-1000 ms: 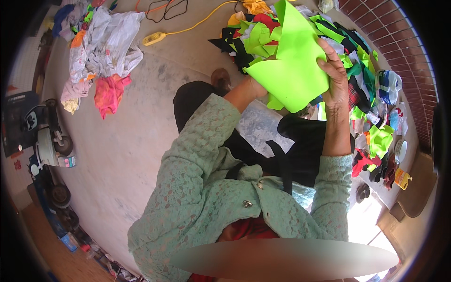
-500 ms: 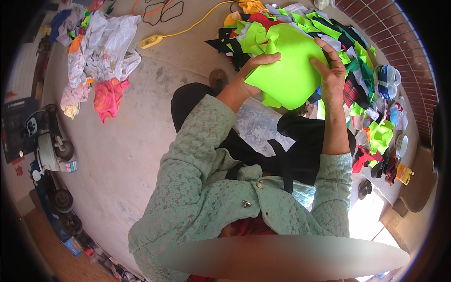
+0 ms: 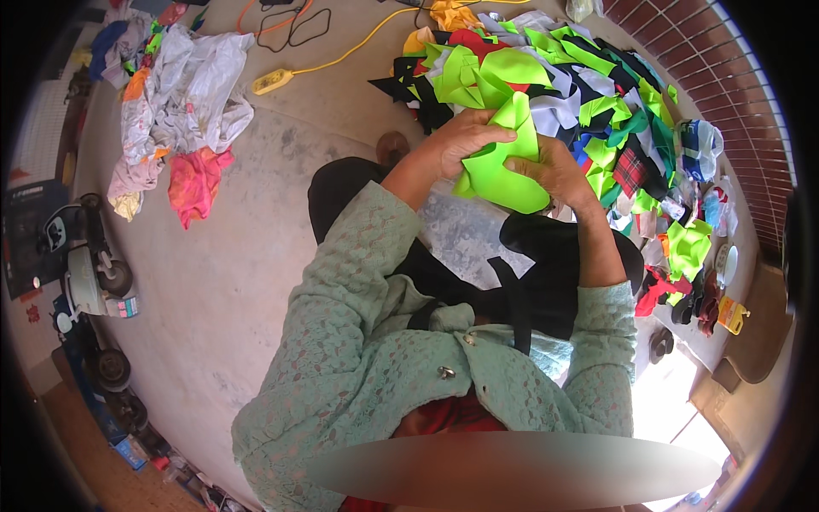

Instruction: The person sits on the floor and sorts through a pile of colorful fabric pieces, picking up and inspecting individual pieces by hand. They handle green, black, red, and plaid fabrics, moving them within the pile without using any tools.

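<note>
Between my hands, above my knees, is a bright lime-green piece of fabric [image 3: 512, 171], bent and partly folded. My left hand [image 3: 467, 141] grips its left side, thumb pressed on top. Its right side is held by my right hand [image 3: 553, 175], with the thumb across the front and the other fingers mostly behind. Just beyond lies a large pile of fabric scraps [image 3: 559, 111] in lime green, black, white, red and dark green. More lime-green pieces [image 3: 461, 77] rest on the near left part of that pile.
A yellow power strip [image 3: 273, 82] with its cord lies on the floor at the far left. Beside it are a heap of whitish cloth [image 3: 192, 85] and a pink cloth [image 3: 199, 183]. A tiled wall [image 3: 725, 77] rises at the right. A scooter [image 3: 90, 273] stands at the left edge.
My hands have drawn closer together and slightly nearer to me. The lime-green fabric, spread out wide before, is now bent and bunched between them.
</note>
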The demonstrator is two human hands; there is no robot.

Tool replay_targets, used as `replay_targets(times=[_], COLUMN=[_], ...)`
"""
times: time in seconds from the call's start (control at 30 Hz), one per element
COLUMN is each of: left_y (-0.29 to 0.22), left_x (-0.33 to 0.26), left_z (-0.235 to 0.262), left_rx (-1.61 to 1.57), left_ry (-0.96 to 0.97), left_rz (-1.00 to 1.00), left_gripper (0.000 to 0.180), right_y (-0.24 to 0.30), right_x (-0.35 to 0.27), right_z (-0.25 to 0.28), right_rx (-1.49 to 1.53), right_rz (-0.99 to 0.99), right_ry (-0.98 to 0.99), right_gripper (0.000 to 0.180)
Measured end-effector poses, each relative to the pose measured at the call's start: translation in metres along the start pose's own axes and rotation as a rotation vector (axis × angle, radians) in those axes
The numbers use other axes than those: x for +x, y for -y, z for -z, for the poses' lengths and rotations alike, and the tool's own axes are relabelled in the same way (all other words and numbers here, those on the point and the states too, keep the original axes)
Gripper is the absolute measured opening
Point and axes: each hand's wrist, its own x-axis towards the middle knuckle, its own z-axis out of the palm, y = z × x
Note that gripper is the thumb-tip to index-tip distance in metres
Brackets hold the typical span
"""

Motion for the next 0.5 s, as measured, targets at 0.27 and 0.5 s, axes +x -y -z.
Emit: replay_targets(times=[0.27,0.5], left_y=[-0.038,-0.046], left_x=[-0.018,-0.024], left_z=[0.027,0.041], left_rx=[0.105,0.036], left_ry=[-0.32,-0.44], left_rz=[-0.256,-0.383], left_gripper=[0.03,0.026], right_y=[-0.013,0.001], right_x=[0.013,0.039], right_z=[-0.009,0.005], right_rx=[0.018,0.399], right_rz=[-0.114,-0.011], right_ry=[0.034,-0.318], right_gripper=[0.025,0.027])
